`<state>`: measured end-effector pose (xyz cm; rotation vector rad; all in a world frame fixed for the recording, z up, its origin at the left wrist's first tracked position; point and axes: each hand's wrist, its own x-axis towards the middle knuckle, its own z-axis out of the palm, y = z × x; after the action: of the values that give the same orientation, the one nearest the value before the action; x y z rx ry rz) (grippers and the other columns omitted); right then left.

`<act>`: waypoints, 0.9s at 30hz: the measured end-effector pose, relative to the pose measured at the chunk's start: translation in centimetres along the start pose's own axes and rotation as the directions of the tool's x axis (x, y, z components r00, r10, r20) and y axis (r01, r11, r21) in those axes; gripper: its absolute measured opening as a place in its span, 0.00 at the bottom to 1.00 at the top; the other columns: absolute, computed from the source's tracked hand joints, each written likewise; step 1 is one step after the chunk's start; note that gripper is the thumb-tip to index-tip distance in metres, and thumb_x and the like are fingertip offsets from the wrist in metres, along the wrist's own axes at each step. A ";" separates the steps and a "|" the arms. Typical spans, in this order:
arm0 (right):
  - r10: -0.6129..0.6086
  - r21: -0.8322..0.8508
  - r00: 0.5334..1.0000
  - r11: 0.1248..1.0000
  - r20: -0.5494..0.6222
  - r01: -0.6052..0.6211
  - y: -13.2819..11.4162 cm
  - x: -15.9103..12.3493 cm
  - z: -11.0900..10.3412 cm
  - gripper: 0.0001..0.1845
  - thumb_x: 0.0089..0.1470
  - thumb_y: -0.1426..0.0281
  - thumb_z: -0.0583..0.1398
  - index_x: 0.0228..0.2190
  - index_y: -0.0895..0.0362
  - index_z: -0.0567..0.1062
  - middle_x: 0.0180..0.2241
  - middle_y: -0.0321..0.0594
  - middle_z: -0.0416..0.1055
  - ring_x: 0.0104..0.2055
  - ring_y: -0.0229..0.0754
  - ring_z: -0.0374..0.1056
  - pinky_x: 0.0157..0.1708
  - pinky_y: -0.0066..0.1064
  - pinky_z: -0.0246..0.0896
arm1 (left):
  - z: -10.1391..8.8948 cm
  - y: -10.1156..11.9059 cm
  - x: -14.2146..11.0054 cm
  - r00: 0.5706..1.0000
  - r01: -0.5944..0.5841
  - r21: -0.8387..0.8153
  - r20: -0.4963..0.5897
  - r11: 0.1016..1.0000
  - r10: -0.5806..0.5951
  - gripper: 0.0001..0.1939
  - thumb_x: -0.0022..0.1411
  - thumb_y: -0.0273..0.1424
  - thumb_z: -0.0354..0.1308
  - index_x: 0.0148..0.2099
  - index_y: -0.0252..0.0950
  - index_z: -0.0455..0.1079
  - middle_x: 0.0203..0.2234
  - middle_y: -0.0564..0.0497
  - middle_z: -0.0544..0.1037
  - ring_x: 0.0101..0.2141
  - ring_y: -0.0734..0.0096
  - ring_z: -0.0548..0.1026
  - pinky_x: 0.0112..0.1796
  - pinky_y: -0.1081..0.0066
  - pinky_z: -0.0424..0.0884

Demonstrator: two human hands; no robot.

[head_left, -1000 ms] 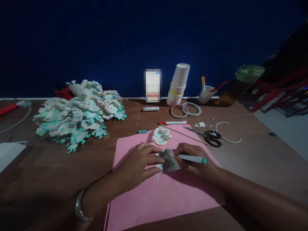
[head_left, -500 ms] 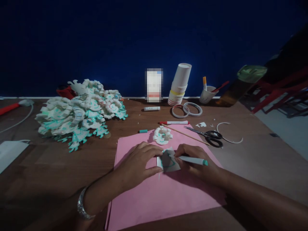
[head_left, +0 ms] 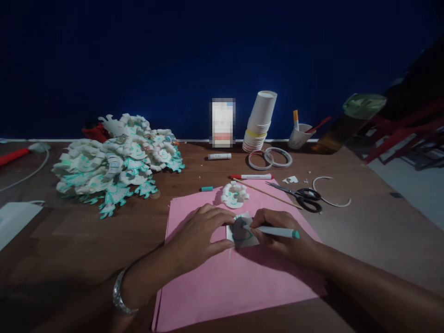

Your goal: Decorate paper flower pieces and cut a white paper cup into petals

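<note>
Between my hands a small white paper piece [head_left: 243, 236] with green outlines drawn on it lies on a stack of pink paper [head_left: 222, 286]. My left hand [head_left: 201, 233] has its thumb and fingers apart, the tips resting at the left edge of the white piece. My right hand [head_left: 284, 236] grips a white marker [head_left: 275, 230] with a green end, its tip over the drawing. Just beyond sits a round paper face [head_left: 234, 198] ringed with paper curls. A green cap [head_left: 207, 188] lies at the stack's far edge.
Scissors [head_left: 305, 199], a thin stick [head_left: 270, 194] and a red-capped marker [head_left: 253, 176] lie beyond my right hand. A pile of paper figures [head_left: 118, 162] is at left. Stacked paper cups [head_left: 259, 120], tape rings [head_left: 278, 157] and a pen cup [head_left: 300, 137] stand at the back.
The right hand and marker have shifted very slightly left over the white piece, and more green line appears inside the outline. My left hand stays in place.
</note>
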<state>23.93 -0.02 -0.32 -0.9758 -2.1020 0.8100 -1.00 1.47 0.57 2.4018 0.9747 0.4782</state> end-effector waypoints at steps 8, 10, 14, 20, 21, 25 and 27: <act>0.039 0.028 0.999 0.999 -0.003 -0.039 -0.1 0.2 0.0 0.04 0.58 0.71 0.59 0.31 0.56 0.72 0.24 0.36 0.72 0.23 0.36 0.64 0.23 0.26 0.56 | 0.0 0.2 0.0 1.000 0.028 -0.008 0.013 1.000 -0.028 0.23 0.60 0.34 0.68 0.56 0.45 0.68 0.53 0.51 0.75 0.54 0.59 0.70 0.54 0.55 0.66; 0.058 0.048 0.998 0.997 -0.029 -0.056 -0.1 0.2 0.0 0.04 0.58 0.71 0.59 0.31 0.56 0.72 0.25 0.37 0.73 0.24 0.37 0.64 0.24 0.26 0.57 | 0.0 0.3 0.1 0.999 0.041 -0.010 0.015 0.999 -0.040 0.24 0.59 0.33 0.68 0.56 0.45 0.67 0.53 0.50 0.75 0.53 0.58 0.70 0.53 0.55 0.66; 0.088 0.098 0.995 0.992 -0.040 -0.084 -0.1 0.4 0.2 0.05 0.59 0.69 0.60 0.31 0.57 0.72 0.26 0.38 0.74 0.25 0.37 0.66 0.25 0.27 0.59 | 0.0 0.5 0.1 0.995 0.096 -0.006 0.004 0.995 -0.096 0.27 0.57 0.30 0.69 0.57 0.44 0.66 0.52 0.50 0.75 0.52 0.57 0.71 0.52 0.54 0.68; 0.116 0.110 0.993 0.987 0.008 -0.117 0.2 0.4 0.5 0.05 0.60 0.68 0.61 0.32 0.57 0.73 0.28 0.38 0.74 0.27 0.38 0.67 0.27 0.28 0.59 | 0.0 0.5 0.0 0.990 0.138 -0.008 0.003 0.990 -0.138 0.28 0.57 0.32 0.69 0.58 0.44 0.65 0.52 0.48 0.74 0.52 0.56 0.71 0.52 0.54 0.68; 0.118 0.109 0.993 0.987 0.009 -0.119 0.3 0.3 0.5 0.06 0.60 0.68 0.61 0.32 0.57 0.73 0.28 0.38 0.75 0.27 0.38 0.67 0.27 0.28 0.59 | 0.0 0.4 -0.1 0.991 0.136 -0.010 0.005 0.991 -0.136 0.29 0.57 0.32 0.69 0.58 0.45 0.64 0.52 0.49 0.74 0.52 0.57 0.71 0.52 0.54 0.68; 0.116 0.100 0.993 0.988 0.002 -0.116 0.4 0.3 0.7 0.06 0.61 0.68 0.61 0.33 0.57 0.74 0.29 0.39 0.75 0.28 0.39 0.67 0.28 0.28 0.59 | 0.0 0.4 -0.1 0.991 0.131 -0.009 0.012 0.991 -0.131 0.28 0.58 0.33 0.68 0.59 0.45 0.64 0.53 0.50 0.73 0.53 0.58 0.70 0.54 0.55 0.66; 0.125 0.097 0.992 0.987 0.006 -0.125 0.3 0.4 0.7 0.06 0.61 0.67 0.60 0.33 0.57 0.73 0.28 0.39 0.75 0.28 0.39 0.67 0.27 0.28 0.59 | 0.0 0.3 0.0 0.991 0.137 -0.005 0.013 0.991 -0.137 0.28 0.58 0.34 0.68 0.59 0.45 0.64 0.53 0.50 0.73 0.53 0.58 0.70 0.54 0.55 0.66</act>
<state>23.36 0.31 -0.83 -1.0624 -1.9970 0.9662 -0.81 1.21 0.72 2.3106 1.1219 0.4148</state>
